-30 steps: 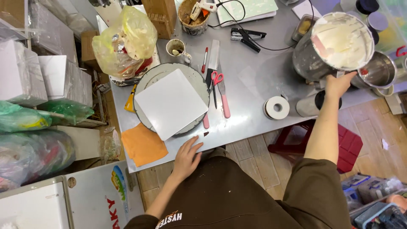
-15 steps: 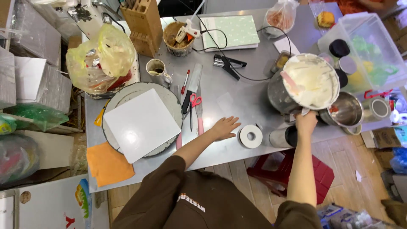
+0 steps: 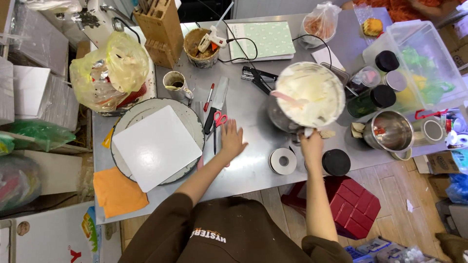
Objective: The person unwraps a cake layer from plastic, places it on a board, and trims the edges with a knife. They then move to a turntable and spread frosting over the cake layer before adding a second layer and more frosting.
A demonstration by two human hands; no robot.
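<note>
Overhead view of a brushed-steel worktop (image 3: pixel 253 168). The left hand (image 3: pixel 232 140) is laid flat, palm down and fingers spread, on the bare metal just right of a pair of red-handled scissors (image 3: pixel 218 122) and a long steel knife blade (image 3: pixel 219 95); nothing is grasped by it. The right hand (image 3: pixel 312 144) is closed on the near rim of a round metal mixing bowl (image 3: pixel 309 95), which is held tilted so that its interior faces the camera. The bowl is coated with a thick, smooth, off-white cream, and a pink spatula (image 3: pixel 288 98) is embedded in that cream. The bowl is seen over the middle of the worktop, right of centre, above a second steel vessel whose contact with it cannot be judged.

Between the two hands, near the front edge, a white roll of tape (image 3: pixel 283 160) is lying flat; just right of the wrist a round black lid (image 3: pixel 336 162) is seen. To the left a circular grey turntable (image 3: pixel 187 117) carries a square white board (image 3: pixel 157 147) with rounded corners, and an orange cloth (image 3: pixel 117 191) overhangs the front corner. Farther right an empty polished steel pot (image 3: pixel 390 130) is standing. At the rear a wooden knife block (image 3: pixel 158 29), a crumpled yellow plastic bag (image 3: pixel 109 70) and a pale green notebook (image 3: pixel 263 41) are shown.
</note>
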